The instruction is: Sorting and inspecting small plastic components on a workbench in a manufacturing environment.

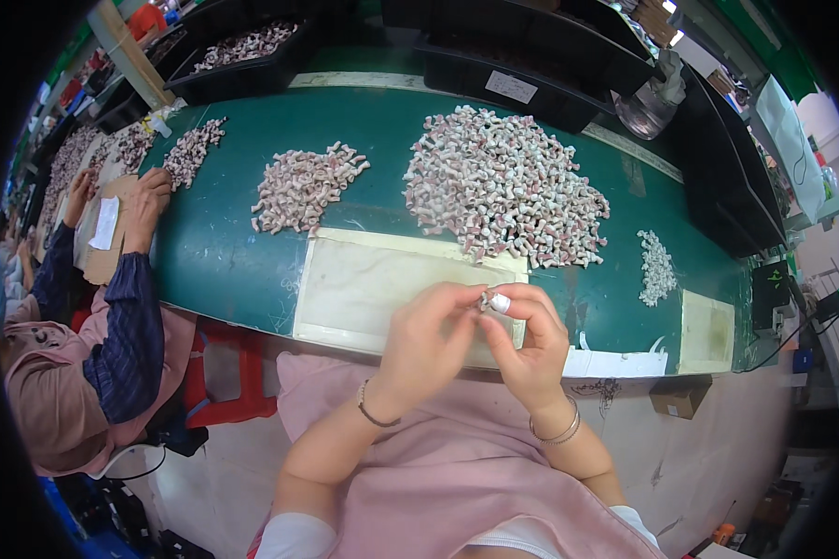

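Over the near edge of the pale work mat, my two hands meet fingertip to fingertip. My left hand pinches a small whitish-grey piece between thumb and fingers. My right hand is closed on the same piece from the other side. A white patch shows at the right fingertips; I cannot tell whether it is tape or part of the piece. Beyond the mat lies a large heap of small flared pieces, white and pinkish-brown. A smaller heap of similar pieces sits to its left.
Small pale pieces form a little pile at the right. Black bins line the table's far side. At the left, a co-worker's hand rests near another pile. A red stool stands beside the table.
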`<state>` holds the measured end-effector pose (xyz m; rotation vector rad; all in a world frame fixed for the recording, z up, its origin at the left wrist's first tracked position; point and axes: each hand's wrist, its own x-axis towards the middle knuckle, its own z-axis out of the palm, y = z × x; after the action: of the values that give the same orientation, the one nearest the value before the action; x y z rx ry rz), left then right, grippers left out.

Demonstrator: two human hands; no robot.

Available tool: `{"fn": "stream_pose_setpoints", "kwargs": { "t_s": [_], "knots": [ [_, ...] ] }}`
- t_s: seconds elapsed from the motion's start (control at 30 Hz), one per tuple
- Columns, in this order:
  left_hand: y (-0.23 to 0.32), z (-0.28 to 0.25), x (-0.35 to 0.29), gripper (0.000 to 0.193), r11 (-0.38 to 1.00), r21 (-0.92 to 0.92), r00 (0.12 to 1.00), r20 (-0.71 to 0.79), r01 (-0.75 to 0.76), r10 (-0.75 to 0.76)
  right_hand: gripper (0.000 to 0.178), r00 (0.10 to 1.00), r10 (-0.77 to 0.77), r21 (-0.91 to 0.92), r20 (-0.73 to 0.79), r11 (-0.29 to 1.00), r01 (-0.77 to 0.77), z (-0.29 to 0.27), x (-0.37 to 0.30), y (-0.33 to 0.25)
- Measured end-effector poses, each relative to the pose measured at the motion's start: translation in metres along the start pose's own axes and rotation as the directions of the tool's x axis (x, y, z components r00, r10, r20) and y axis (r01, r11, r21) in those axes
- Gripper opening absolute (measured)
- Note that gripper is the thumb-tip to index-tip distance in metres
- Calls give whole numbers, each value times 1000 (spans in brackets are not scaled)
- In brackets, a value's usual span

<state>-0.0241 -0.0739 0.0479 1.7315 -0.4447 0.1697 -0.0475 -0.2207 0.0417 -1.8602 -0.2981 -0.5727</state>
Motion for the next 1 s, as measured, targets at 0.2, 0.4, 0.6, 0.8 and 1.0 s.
{"fn": "stream_pose_setpoints", "kwargs": {
  "t_s": [0.2,0.4,0.6,0.8,1.0],
  "knots": [
    [0,-5,0,12,997,5,994,73,76,-76,23,996,-51,-95,67,994,58,-2,-2,3],
    [-7,1,-3,20,989,149,998,59,-3,-5,25,988,33,-197,150,980,-2,-11,6,9],
    [-12,-3,-4,30,960,263,987,146,-98,61,19,957,-120,-317,263,926,203,-13,18,15],
    [-52,-41,56,35,710,633,950,172,-309,260,27,981,-143,-575,133,795,194,-32,69,59],
    [-114,-95,134,38,369,921,979,55,-127,198,37,968,-183,-560,171,790,249,-41,65,46]
  ]
}}
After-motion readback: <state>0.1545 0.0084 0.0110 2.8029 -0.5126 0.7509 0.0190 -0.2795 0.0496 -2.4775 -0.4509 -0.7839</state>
